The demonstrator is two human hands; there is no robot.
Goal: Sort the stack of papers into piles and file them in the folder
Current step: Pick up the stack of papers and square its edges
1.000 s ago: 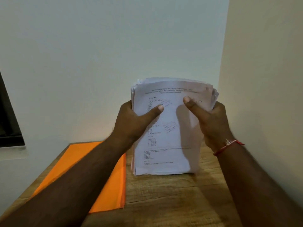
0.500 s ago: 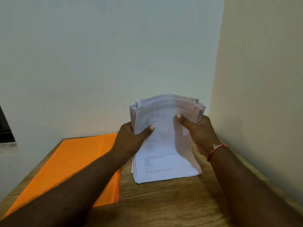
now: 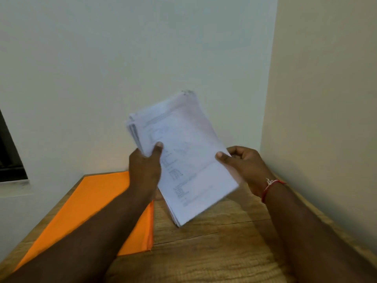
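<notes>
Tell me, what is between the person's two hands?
In the head view, the stack of papers fills the gap, held tilted by the left hand and the right hand.

Both forearms extended fwd, L hand (image 3: 144,166) w/ thumb pinching on top, R hand (image 3: 242,166) pinching too, fingers curled

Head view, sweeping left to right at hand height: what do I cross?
dark window frame → orange folder → left hand → stack of papers → right hand → red wrist thread
</notes>
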